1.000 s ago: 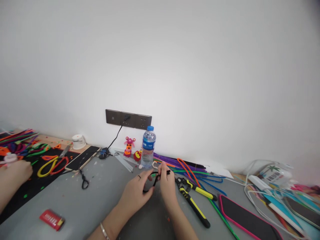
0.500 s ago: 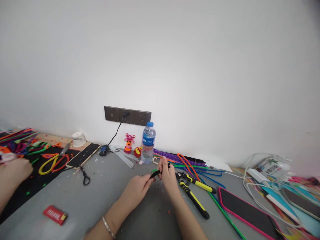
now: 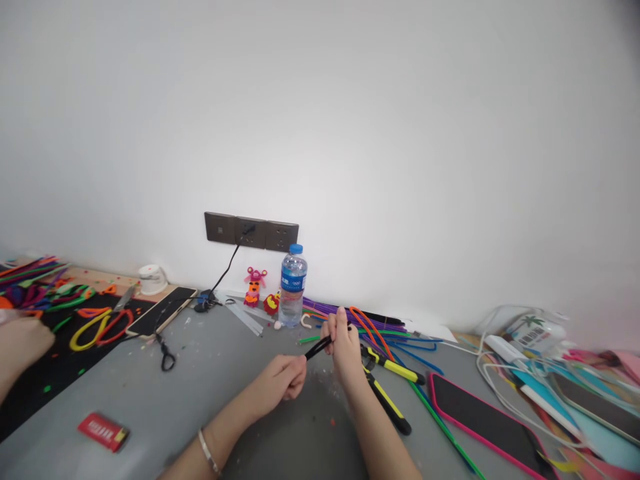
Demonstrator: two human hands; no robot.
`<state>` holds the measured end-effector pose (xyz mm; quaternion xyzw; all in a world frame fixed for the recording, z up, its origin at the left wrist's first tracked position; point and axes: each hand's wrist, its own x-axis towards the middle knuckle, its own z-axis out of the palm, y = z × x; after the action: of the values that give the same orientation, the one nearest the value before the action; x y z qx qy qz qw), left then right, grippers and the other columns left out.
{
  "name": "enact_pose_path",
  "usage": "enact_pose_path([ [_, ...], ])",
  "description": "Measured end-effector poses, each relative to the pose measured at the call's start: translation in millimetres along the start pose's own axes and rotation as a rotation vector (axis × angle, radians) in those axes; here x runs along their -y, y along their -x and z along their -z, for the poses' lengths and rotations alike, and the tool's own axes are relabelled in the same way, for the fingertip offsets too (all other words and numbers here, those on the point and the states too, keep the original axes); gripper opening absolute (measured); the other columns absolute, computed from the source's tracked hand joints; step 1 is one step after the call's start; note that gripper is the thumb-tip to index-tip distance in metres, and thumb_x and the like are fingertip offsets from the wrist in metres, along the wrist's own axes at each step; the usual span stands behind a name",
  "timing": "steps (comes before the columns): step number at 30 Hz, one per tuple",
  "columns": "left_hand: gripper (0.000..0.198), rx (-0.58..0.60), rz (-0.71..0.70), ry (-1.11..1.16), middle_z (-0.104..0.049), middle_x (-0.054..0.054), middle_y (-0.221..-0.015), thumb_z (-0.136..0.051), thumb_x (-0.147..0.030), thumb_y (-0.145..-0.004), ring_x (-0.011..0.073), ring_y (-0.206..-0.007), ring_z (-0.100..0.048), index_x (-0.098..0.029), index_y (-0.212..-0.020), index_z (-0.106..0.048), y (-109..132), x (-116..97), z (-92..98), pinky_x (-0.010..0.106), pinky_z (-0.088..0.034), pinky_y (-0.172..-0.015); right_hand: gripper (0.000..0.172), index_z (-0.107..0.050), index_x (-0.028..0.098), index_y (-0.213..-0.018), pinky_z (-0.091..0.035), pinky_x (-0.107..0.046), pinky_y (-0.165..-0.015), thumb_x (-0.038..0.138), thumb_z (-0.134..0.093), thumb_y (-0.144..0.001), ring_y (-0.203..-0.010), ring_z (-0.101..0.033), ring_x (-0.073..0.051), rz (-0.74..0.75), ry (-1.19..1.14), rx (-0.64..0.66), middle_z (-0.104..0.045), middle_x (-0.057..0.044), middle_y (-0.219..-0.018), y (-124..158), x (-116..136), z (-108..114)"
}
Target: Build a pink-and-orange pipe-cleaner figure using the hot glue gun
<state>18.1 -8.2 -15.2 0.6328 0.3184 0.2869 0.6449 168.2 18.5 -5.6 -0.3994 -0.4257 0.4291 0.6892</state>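
Note:
A black pipe cleaner (image 3: 317, 348), seemingly doubled, stretches between my two hands above the grey table. Its lower end is pinched in my left hand (image 3: 277, 385), fingers curled round it. My right hand (image 3: 346, 352) grips the upper end, thumb pointing up, and a short black tip shows past the fingers. Just behind my right hand lie the yellow-and-black pliers (image 3: 395, 368), partly covered by that hand and wrist. A small white hook-shaped piece (image 3: 305, 321) rests beyond the pipe cleaner, beside the water bottle (image 3: 293, 287).
Purple pipe cleaners (image 3: 325, 308) lie along the wall. To the right are a pink-cased phone (image 3: 483, 423) and white cables (image 3: 493, 370). A red packet (image 3: 103, 431), scissors (image 3: 103, 327) and another phone (image 3: 163, 312) sit left. Another person's hand (image 3: 23, 347) is at the left edge.
My hands have moved apart, so a longer stretch of the black pipe cleaner shows between them. My right hand has shifted right. The view has turned slightly.

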Motion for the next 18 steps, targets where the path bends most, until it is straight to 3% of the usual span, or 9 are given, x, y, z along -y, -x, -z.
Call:
enact_pose_path([
  [6, 0.052, -0.056, 0.012, 0.191, -0.026, -0.01, -0.038, -0.045, -0.065, -0.081, 0.0065, -0.039, -0.016, -0.021, -0.054, -0.038, -3, -3, 5.3, 0.025, -0.013, -0.045, 0.056, -0.034, 0.024, -0.046, -0.022, -0.024, -0.034, 0.058, -0.044, -0.089, -0.03, -0.027, -0.008, 0.019, -0.056, -0.033, -0.029, 0.008, -0.032, 0, 7, -1],
  [12, 0.053, -0.052, 0.031, 0.175, -0.028, -0.01, -0.036, -0.043, -0.065, -0.082, 0.007, -0.039, -0.017, -0.022, -0.054, -0.033, 1, -11, 4.4, 0.026, -0.015, -0.046, 0.054, -0.034, 0.024, -0.047, -0.021, -0.025, -0.035, 0.057, -0.046, -0.089, -0.032, -0.028, -0.009, 0.044, -0.04, -0.046, -0.029, 0.008, -0.034, 0, 9, 0],
  [15, 0.053, -0.025, 0.077, 0.163, -0.036, -0.008, -0.036, -0.044, -0.066, -0.082, 0.0071, -0.038, -0.024, -0.021, -0.055, -0.038, 4, -14, 4.2, 0.025, -0.016, -0.046, 0.055, -0.033, 0.024, -0.046, -0.02, -0.025, -0.034, 0.057, -0.046, -0.088, -0.031, -0.027, -0.009, 0.023, -0.042, -0.046, -0.028, 0.009, -0.034, -1, 6, 2],
  [18, 0.048, -0.068, 0.089, 0.217, -0.055, -0.002, -0.047, -0.053, -0.062, -0.079, 0.0075, -0.042, -0.037, -0.017, -0.064, -0.051, 4, -12, 7.6, 0.022, -0.023, -0.046, 0.055, -0.034, 0.024, -0.046, -0.019, -0.024, -0.034, 0.058, -0.049, -0.086, -0.03, -0.027, -0.008, -0.016, -0.058, -0.084, -0.029, 0.009, -0.033, -2, 2, 3],
])
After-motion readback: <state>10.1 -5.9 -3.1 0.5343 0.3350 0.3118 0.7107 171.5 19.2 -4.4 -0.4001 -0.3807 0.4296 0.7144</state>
